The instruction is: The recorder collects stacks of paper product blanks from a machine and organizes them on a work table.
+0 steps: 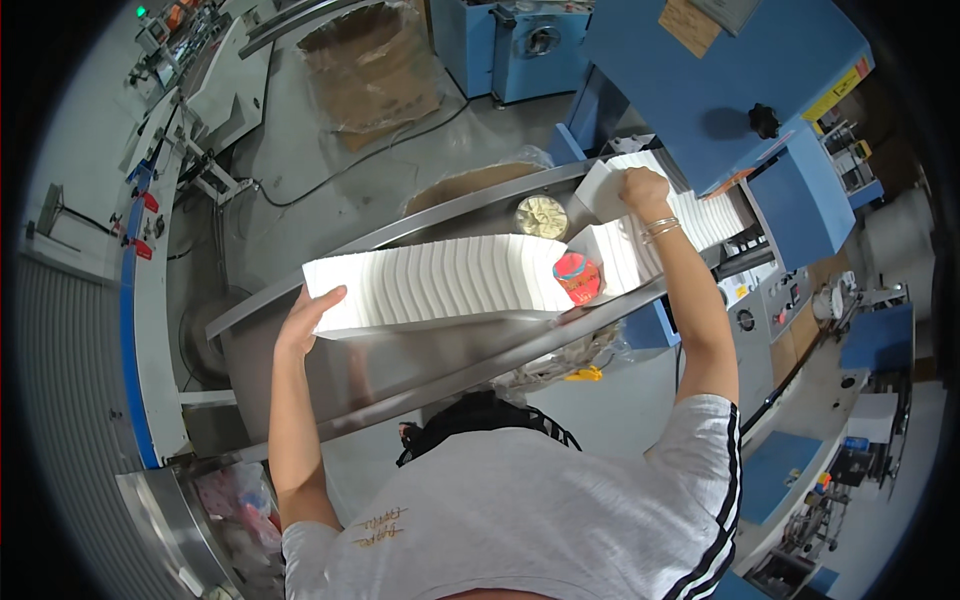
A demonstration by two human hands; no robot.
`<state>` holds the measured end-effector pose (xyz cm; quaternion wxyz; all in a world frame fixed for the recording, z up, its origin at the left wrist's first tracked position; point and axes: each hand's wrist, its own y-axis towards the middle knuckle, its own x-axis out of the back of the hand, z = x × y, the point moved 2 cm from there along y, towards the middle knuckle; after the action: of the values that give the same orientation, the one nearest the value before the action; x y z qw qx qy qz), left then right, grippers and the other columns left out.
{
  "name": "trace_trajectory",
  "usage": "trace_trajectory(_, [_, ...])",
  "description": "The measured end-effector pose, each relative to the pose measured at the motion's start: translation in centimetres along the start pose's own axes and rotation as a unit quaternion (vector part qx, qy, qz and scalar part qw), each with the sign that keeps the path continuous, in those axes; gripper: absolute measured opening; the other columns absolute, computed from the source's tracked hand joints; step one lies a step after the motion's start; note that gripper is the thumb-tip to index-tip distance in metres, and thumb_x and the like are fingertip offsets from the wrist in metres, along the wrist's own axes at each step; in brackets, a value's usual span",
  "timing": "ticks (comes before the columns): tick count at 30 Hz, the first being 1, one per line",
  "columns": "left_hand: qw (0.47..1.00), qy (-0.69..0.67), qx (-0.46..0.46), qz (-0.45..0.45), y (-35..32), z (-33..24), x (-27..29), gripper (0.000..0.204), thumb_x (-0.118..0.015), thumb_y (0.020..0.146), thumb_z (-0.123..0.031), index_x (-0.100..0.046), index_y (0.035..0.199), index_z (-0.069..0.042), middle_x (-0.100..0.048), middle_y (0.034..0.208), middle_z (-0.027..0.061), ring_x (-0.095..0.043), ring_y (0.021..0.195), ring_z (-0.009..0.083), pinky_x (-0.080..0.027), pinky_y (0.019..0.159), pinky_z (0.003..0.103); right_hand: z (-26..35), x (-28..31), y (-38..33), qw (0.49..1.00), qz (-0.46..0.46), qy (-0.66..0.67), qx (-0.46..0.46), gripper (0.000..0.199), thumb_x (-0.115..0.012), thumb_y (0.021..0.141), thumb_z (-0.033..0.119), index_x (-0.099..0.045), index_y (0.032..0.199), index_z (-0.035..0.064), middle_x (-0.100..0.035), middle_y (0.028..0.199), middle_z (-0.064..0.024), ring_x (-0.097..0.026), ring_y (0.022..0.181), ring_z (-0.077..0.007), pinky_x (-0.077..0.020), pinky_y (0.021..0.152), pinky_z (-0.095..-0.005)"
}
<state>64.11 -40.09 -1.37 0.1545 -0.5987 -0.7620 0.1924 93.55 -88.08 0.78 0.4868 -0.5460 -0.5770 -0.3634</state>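
Observation:
A long row of white folded paper stacks (450,282) lies on a slanted steel tray (400,365). My left hand (312,318) presses flat against the row's left end. My right hand (645,190) grips a bundle of white paper (603,190) at the far end, where more white paper (715,218) comes out of a blue machine (730,90). A red-lidded cup (577,277) stands on the tray by a gap in the row.
A round container with pale contents (541,216) sits behind the row. Cardboard wrapped in plastic (372,70) stands on the floor at the back. Grey and blue machines (160,170) line the left; a control panel (775,300) is at the right.

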Motion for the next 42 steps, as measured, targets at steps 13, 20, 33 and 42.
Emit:
trace_trajectory(13, [1.0,0.011,0.006,0.012,0.5,-0.4,-0.2,0.088,-0.076,0.077,-0.031,-0.026,0.144,-0.001,-0.043,0.14,0.0153,-0.039,0.131,0.0265,-0.028,0.108,0.036,5.9,3.0,-3.9,0.972,-0.168,0.148,0.067,0.05,-0.071,0.077,0.043,-0.055,0.107,0.0063,-0.066,0.094,-0.0126,-0.066,0.085,-0.0323,-0.0533,0.066,-0.0431])
trace_trajectory(20, [1.0,-0.011,0.001,0.001,0.8,1.4,1.1,0.089,-0.076,0.078,-0.026,-0.024,0.145,-0.001,-0.04,0.142,0.014,-0.037,0.133,0.026,-0.027,0.109,0.036,12.5,0.8,-3.5,0.939,0.123,0.284,0.148,0.077,-0.061,0.075,0.058,-0.051,0.126,0.0009,-0.06,0.116,-0.027,-0.057,0.111,-0.0393,-0.0441,0.096,-0.0416])
trace_trajectory(33, [1.0,0.011,0.016,0.008,1.1,0.6,0.9,0.084,-0.075,0.079,-0.029,-0.028,0.143,-0.001,-0.045,0.139,0.0127,-0.041,0.129,0.0243,-0.03,0.106,0.034,7.9,3.2,-7.9,0.944,-0.244,0.203,0.087,0.023,-0.057,0.084,0.019,-0.061,0.103,0.0067,-0.065,0.092,-0.0165,-0.064,0.085,-0.0368,-0.0515,0.071,-0.0458])
trace_trajectory(42, [0.999,0.022,0.012,0.026,0.9,0.1,0.8,0.086,-0.076,0.078,-0.031,-0.028,0.143,-0.002,-0.045,0.139,0.0134,-0.042,0.129,0.0252,-0.031,0.106,0.035,10.9,0.4,-17.8,0.937,-0.067,0.321,0.117,0.054,-0.055,0.087,0.053,-0.066,0.08,0.0008,-0.064,0.068,-0.0211,-0.065,0.07,-0.0391,-0.0516,0.066,-0.0466])
